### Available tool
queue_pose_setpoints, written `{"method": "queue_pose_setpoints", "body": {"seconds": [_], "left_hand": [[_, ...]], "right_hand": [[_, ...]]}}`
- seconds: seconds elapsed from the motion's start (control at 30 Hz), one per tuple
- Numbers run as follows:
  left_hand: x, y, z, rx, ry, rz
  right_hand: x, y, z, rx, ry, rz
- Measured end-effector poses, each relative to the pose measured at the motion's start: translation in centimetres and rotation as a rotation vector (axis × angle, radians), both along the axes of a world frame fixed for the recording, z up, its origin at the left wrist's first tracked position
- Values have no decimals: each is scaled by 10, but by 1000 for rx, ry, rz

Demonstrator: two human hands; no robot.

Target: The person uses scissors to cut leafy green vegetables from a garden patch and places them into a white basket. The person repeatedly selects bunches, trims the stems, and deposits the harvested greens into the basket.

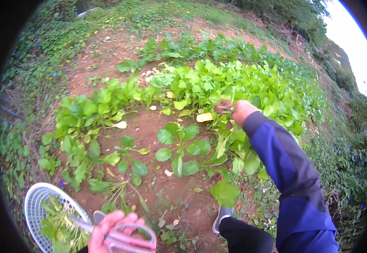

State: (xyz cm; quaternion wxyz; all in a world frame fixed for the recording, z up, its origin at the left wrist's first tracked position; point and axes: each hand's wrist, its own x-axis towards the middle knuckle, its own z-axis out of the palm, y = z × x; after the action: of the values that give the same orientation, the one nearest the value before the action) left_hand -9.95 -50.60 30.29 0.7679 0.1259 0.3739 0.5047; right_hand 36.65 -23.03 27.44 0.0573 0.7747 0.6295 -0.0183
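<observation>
Over the edge of the leafy green patch (265,91), my right hand (244,110) grips a pulled leafy plant; its root end with a clump of soil (224,107) points left. Green leaves hang below the fist. My left hand (107,226) holds scissors with pink and grey handles (131,238) at the bottom of the view, their blades parted and pointing left. Beside the blades stands a white plastic mesh basket (33,212) with picked greens (60,224) in it, roots still on some.
Low leafy plants (178,148) grow in the reddish soil before me. A shoe (223,218) of mine rests on the ground at lower centre-right. Vines (34,72) line the left side, and undergrowth (344,164) borders the right. Another row of greens (202,47) lies farther back.
</observation>
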Motion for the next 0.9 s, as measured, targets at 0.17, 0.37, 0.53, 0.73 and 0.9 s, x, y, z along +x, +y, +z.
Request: {"method": "queue_pose_setpoints", "body": {"seconds": [0.17,0.37,0.53,0.73,0.9], "left_hand": [[-8,3,-14,140,-105,46],[-44,9,-14,205,-146,168],[-42,8,-15,247,-83,142],[-17,17,-21,220,-100,117],[-9,17,-26,217,56,21]], "right_hand": [[-20,-107,9,29,499,125],[-109,-193,-101,67,813,-230],[-160,-213,-206,-111,899,-253],[-121,-194,-284,-403,891,-199],[-155,-206,-171,-214,1066,5]]}}
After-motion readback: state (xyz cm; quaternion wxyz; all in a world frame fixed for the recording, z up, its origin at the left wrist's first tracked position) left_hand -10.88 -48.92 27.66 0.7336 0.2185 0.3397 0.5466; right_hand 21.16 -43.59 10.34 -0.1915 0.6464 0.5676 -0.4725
